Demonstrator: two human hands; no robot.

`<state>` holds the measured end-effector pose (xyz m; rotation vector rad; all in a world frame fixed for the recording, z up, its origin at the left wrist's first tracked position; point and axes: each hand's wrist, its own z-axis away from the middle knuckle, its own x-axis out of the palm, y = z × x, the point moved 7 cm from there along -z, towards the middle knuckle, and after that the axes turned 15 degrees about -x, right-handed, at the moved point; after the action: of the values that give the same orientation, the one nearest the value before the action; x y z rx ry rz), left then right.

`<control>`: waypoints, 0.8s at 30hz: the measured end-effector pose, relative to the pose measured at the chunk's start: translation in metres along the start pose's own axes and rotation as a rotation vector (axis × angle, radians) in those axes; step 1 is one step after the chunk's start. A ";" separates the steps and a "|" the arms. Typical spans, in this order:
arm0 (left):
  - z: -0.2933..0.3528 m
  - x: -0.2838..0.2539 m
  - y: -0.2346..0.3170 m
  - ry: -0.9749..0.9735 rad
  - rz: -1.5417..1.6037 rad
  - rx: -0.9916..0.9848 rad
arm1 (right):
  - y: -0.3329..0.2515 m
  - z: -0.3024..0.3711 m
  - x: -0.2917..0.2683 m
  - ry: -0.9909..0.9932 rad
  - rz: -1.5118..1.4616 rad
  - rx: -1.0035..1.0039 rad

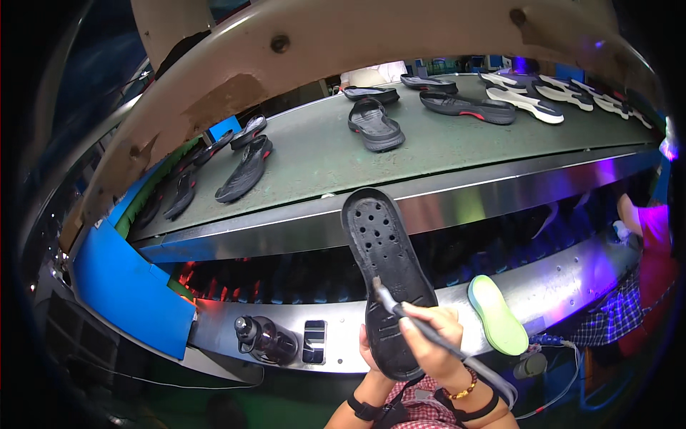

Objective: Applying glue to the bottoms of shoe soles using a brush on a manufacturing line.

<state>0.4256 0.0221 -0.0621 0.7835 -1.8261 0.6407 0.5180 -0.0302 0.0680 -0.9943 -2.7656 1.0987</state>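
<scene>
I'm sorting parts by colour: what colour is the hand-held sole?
The sole is black; the head view shows it best.

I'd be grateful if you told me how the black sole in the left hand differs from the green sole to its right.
The black sole has round holes toward its far end; the green sole looks smooth. The left hand holds the black sole, while the green sole lies on the metal ledge. Both are long with rounded ends.
</scene>
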 end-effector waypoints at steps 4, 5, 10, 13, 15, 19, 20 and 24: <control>-0.004 0.017 -0.004 -0.174 -0.087 -0.090 | -0.020 0.007 0.008 -0.165 -0.235 -0.187; -0.004 0.025 -0.006 -0.315 -0.200 -0.145 | -0.017 0.008 0.002 -0.097 -0.226 -0.152; 0.012 -0.018 0.013 0.103 -0.178 0.020 | -0.017 0.012 -0.010 -0.001 0.002 -0.134; 0.014 -0.024 0.011 0.068 -0.164 -0.045 | -0.028 0.014 0.000 -0.161 -0.112 -0.275; 0.012 -0.024 0.010 0.057 -0.193 -0.073 | -0.021 0.016 -0.004 -0.106 -0.282 -0.164; 0.005 -0.014 0.004 0.030 -0.097 -0.048 | -0.008 0.017 -0.020 -0.039 0.004 -0.115; 0.003 -0.011 -0.002 0.041 -0.110 -0.079 | -0.001 0.018 -0.017 -0.095 -0.018 -0.034; 0.000 -0.016 -0.010 0.281 -0.113 -0.087 | -0.006 0.015 -0.011 -0.203 -0.308 -0.138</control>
<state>0.4379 0.0191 -0.0764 0.6958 -1.5322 0.5638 0.5202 -0.0493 0.0632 -0.4589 -3.0519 1.0251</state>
